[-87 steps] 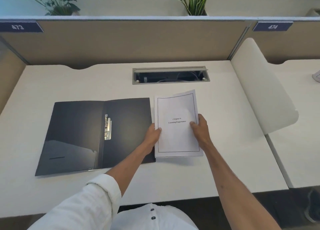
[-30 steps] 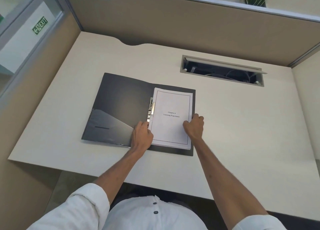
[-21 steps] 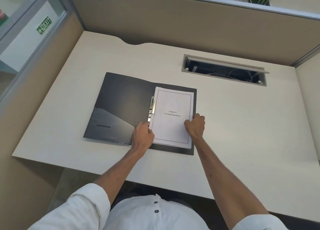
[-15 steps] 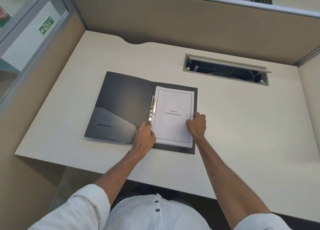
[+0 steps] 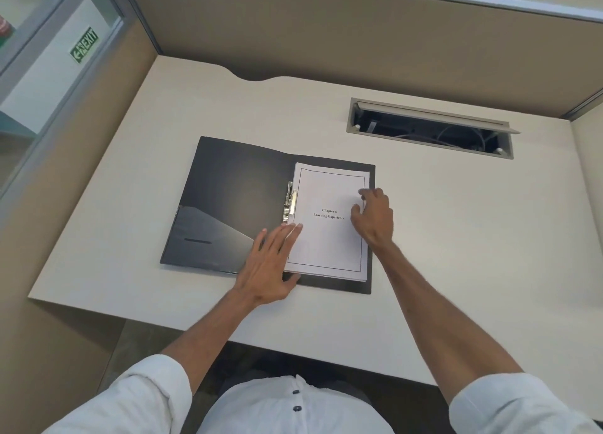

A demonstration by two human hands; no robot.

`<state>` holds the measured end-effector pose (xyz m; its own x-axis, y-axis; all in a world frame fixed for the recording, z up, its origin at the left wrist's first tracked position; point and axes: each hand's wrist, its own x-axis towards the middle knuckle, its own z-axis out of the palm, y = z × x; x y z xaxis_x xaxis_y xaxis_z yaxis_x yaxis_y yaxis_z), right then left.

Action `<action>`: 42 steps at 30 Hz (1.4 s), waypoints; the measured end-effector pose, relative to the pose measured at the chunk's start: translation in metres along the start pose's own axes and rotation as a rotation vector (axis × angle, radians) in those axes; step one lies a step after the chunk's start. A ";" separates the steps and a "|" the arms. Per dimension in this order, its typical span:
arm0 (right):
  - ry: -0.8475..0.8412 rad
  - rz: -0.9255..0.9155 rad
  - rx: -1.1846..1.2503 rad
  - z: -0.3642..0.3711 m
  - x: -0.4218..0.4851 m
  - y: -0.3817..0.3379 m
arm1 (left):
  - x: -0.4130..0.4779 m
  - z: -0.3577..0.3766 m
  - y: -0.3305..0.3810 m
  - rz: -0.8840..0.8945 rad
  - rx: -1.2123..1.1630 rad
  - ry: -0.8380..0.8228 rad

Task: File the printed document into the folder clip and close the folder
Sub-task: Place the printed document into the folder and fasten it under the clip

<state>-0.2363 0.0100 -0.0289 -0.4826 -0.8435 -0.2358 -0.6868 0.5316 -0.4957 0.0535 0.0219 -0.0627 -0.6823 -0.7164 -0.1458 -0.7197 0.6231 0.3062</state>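
White document (image 5: 328, 238) lies in the folder (image 5: 235, 198); left hand (image 5: 270, 264) has flattened, right hand (image 5: 375, 218) lifted, both now loosely spread.

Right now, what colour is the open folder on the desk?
Dark grey, close to black, inside; the folder shows in the head view.

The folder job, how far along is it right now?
Done: the document lies on the right half of the open folder, its left edge at the metal clip. In hand: the left hand rests flat at the lower left edge, and the right hand hovers at the right edge. Left: whether the clip grips the pages cannot be told, and the folder is unclosed.
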 end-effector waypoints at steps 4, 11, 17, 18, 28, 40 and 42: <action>-0.104 -0.206 -0.179 -0.004 0.039 -0.023 | 0.007 0.013 0.003 0.015 -0.016 -0.040; -0.204 -0.311 -0.333 0.002 0.098 -0.059 | 0.014 0.025 0.004 0.039 -0.038 -0.021; -0.224 -0.303 -0.354 0.012 0.111 -0.064 | 0.021 0.028 0.002 0.021 -0.020 -0.016; -0.224 -0.299 -0.347 0.013 0.111 -0.065 | 0.021 0.029 0.002 0.024 -0.017 -0.017; -0.225 -0.285 -0.347 0.016 0.113 -0.067 | 0.021 0.038 0.007 0.183 0.109 -0.026; -0.203 -0.281 -0.347 0.021 0.107 -0.064 | 0.022 0.036 0.001 0.203 0.146 -0.065; -0.200 -0.280 -0.356 0.021 0.107 -0.065 | 0.021 0.036 0.000 0.200 0.159 -0.082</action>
<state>-0.2322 -0.1158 -0.0393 -0.1633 -0.9374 -0.3076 -0.9351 0.2465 -0.2548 0.0348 0.0184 -0.0993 -0.8164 -0.5504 -0.1746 -0.5763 0.7959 0.1856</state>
